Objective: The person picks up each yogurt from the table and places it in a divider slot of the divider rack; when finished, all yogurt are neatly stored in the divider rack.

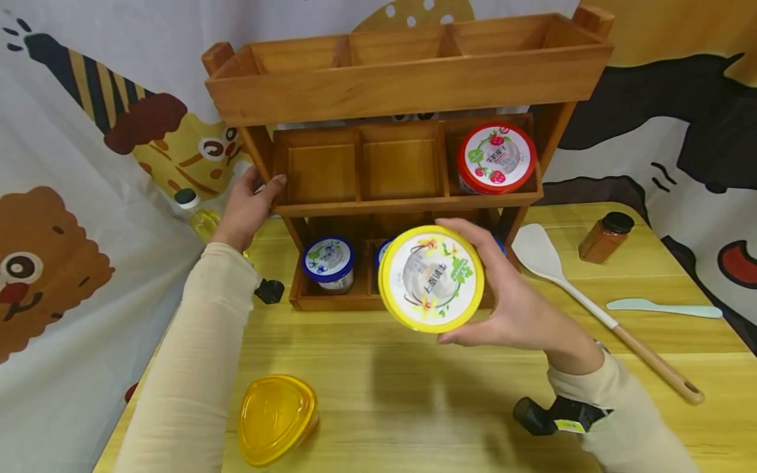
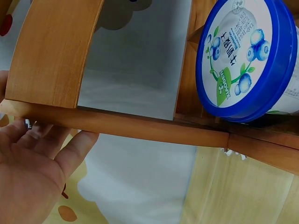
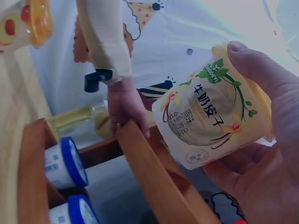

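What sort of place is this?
Possibly a staged kitchen corner: a wooden rack holds lidded tubs, a white spatula lies on the table, and cartoon-printed cloth forms the backdrop.

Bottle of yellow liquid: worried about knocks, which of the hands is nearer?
Left. The left hand is beside the bottle, gripping the rack at left; the right hand holds a tub farther right.

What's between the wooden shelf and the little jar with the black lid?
A spatula: its white head lies nearer the shelf, then a bit of bare table before the jar. The head view shows it.
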Available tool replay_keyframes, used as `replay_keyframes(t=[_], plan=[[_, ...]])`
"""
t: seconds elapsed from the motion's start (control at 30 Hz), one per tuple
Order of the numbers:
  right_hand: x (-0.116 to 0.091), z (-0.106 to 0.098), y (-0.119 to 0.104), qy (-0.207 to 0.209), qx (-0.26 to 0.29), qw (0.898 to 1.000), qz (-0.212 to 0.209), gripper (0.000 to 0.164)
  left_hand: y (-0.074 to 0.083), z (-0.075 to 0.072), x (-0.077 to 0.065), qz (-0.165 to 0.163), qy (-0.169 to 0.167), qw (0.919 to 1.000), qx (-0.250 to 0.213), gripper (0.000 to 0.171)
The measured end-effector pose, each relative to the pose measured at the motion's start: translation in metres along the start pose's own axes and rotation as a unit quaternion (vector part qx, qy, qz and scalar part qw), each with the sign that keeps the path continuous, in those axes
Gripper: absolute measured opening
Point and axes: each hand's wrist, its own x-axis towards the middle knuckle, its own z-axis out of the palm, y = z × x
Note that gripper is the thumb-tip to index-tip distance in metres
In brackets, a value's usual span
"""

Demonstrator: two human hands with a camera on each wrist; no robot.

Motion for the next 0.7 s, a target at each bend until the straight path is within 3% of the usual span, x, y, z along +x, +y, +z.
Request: replay_keyframes(t=[0.13,0.37,0.7], plan=[[0.014,-0.005,-0.003,0.023,0.009,1.000,-0.018,0.124,0.000,0.000,-0.001,0.002,0.001,1.0000,-0.001,0.065],[0.040,-0.012,-0.005,0.046,-0.007,0.999,0.008,0.116,0.000,0.000,-0.001,0.002,0.001,1.0000,0.000,0.065],[0.073,-0.017,0.009,0.093,-0.014,0.995,-0.014,0.111,0.000,0.000,-0.001,0.006,0.003,1.0000,0.002,0.066]])
